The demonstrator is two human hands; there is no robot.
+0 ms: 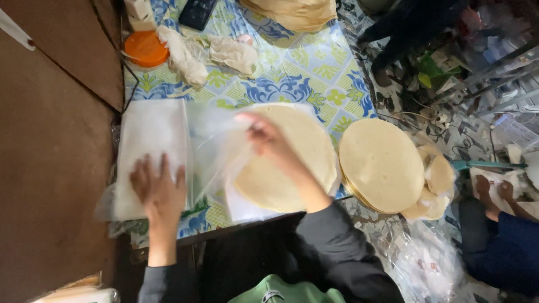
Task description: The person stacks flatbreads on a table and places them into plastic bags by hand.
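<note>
**Hands on the bags, flatbreads alongside**

The right hand (268, 137) pinches the edge of a thin clear plastic bag (216, 148), fingers pressed together on the film and lifting it off the table. The bag stretches from that pinch toward the left. The left hand (159, 188) lies flat with fingers spread, pressing down on a stack of white plastic bags (149, 137) at the table's left side.

Just under the right hand lies a round pale flatbread (292, 168) on a clear sheet. Off the table's right edge sits a stack of flatbreads (382, 165), with smaller pieces beside it. The tablecloth (303, 70) is blue, green and white. At its far end sit an orange lid (146, 49) and crumpled cloths (208, 56). Another person's bare feet (494, 193) show at the right.
</note>
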